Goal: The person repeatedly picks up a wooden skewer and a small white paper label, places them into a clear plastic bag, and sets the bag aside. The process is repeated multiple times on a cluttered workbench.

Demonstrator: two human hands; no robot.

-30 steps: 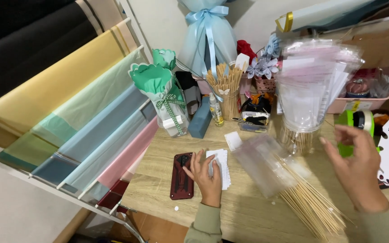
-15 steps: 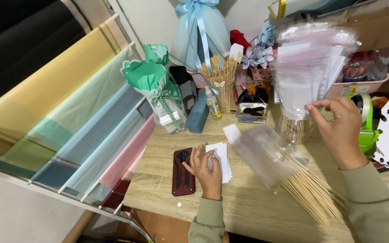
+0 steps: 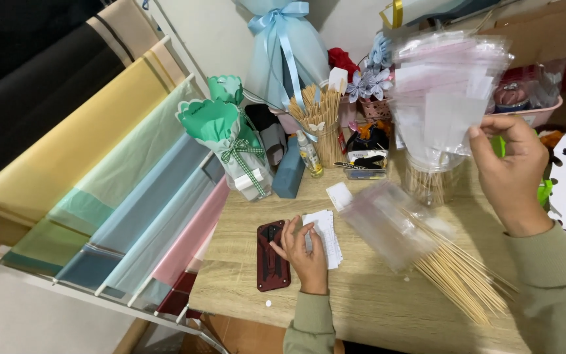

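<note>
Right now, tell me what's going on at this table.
A person sits at a light wooden table. The right hand is raised to a standing bunch of clear plastic sleeves, fingers gripping one sleeve's edge. The left hand rests on a small stack of white paper slips, beside a dark red phone. A bundle of thin wooden skewers in a clear bag lies between the hands.

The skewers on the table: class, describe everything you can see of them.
The skewers are thin pale wooden sticks in a loose bundle, lying flat on the wooden table. They fan out toward the near right. Their far ends sit inside a clear plastic bag. Neither hand touches them.
</note>
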